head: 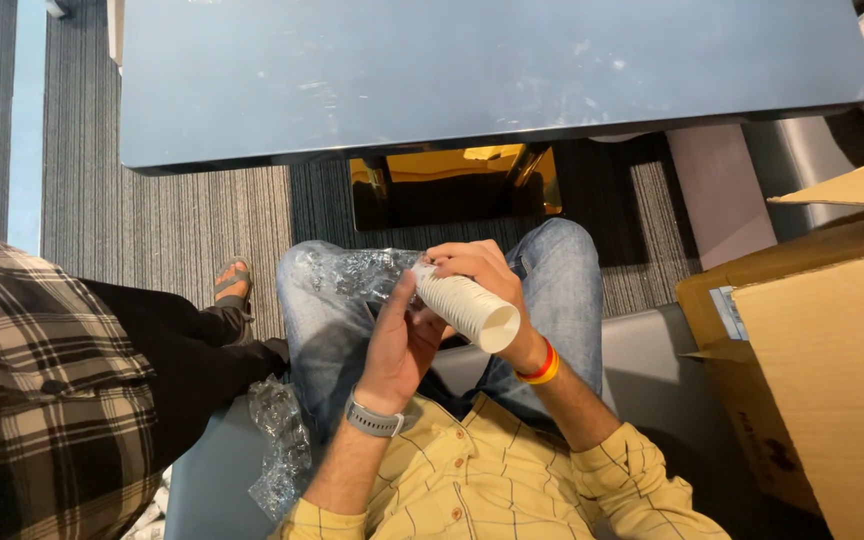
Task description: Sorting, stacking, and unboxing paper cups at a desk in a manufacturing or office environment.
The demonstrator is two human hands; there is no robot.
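Holding: a stack of white paper cups (467, 305) lies over the lap, tilted, its open mouth toward 4 o'clock and its far end toward 10 o'clock.
Wrapping: clear crinkled plastic film (352, 272) covers the left knee at 10 o'clock of the stack; whether it clings to the stack's far end cannot be told.
Right hand (472, 265): curled over the stack's upper end from 12 o'clock, fingers clenched around the cups; wrist bent, an orange-and-red band (542, 368) at 5 o'clock.
Left hand (402, 340): raised palm-inward at 8 o'clock of the stack, fingers against the cups' side; a firm grasp cannot be told. A grey watch (372, 418) sits on the wrist.
Risk, slipping: the stack is held near one end only, so the lower cups could probably slide out.
Risk, crushing: a tight squeeze could likely dent the thin walls.
Surroundings: cardboard box (832, 370) at 3 o'clock; blue table (492, 70) at 12 o'clock; a person in a plaid shirt (42, 380) at 9 o'clock.
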